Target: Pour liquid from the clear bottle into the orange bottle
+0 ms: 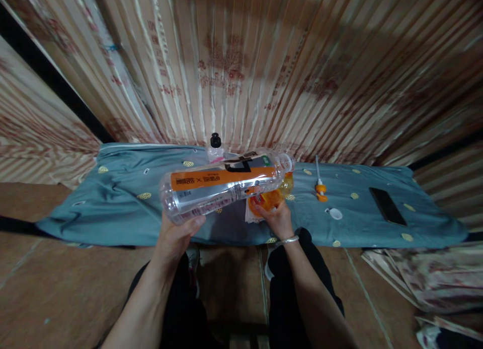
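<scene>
My left hand (177, 238) is closed around the base end of a large clear plastic bottle (222, 183) with an orange and silver label. The bottle is tilted nearly level, its open neck to the right. My right hand (277, 218) grips a smaller bottle (269, 200) with orange-yellow liquid, beneath the clear bottle's neck. Whether the two mouths touch I cannot tell. A pale cloth or paper (252, 213) shows under the smaller bottle. An orange pump top (320, 190) with a thin tube and a white cap (335, 214) lie to the right.
A teal patterned cloth (128, 208) covers the long narrow surface. A small clear bottle with a black top (215, 142) stands at its back edge. A dark phone (387, 206) lies to the right. Pleated curtains (241, 72) hang behind.
</scene>
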### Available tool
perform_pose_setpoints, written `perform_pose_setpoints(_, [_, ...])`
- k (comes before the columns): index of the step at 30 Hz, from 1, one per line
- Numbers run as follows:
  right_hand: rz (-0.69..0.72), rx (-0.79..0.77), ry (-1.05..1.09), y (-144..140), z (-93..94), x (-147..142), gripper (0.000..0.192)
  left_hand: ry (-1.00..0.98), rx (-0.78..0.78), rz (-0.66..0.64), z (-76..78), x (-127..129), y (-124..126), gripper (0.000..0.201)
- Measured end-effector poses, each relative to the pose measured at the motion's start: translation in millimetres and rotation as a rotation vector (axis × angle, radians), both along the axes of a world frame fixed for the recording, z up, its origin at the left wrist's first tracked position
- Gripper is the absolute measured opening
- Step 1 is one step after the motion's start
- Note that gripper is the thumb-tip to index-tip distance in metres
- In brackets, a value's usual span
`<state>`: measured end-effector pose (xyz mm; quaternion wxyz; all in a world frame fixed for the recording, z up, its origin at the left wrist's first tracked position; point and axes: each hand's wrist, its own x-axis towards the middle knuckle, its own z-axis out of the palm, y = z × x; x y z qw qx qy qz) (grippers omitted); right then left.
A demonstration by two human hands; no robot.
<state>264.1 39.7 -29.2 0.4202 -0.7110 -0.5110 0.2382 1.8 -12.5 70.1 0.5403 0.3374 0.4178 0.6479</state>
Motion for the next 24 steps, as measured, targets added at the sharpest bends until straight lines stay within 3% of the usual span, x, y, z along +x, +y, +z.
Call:
perform_pose_setpoints(8, [0.013, 0.022, 0.031, -0.6, 2.4, -1.1, 0.053, 0.014, -0.019, -0.002, -2.5, -0.8, -0.5, 0.073])
perform_pose_setpoints(13, [0.016, 0.030, 0.037, -1.0, 2.2, -0.8, 0.052, 0.002, -0.023, 0.033, 4.2, 3.5, -3.1, 0.066])
perform_pose_setpoints(24, [0.005, -0.004, 0.063, -0.2, 1.9, -0.6, 0.056, 0.021, -0.047, 0.025, 1.3, 0.9, -2.4, 0.073])
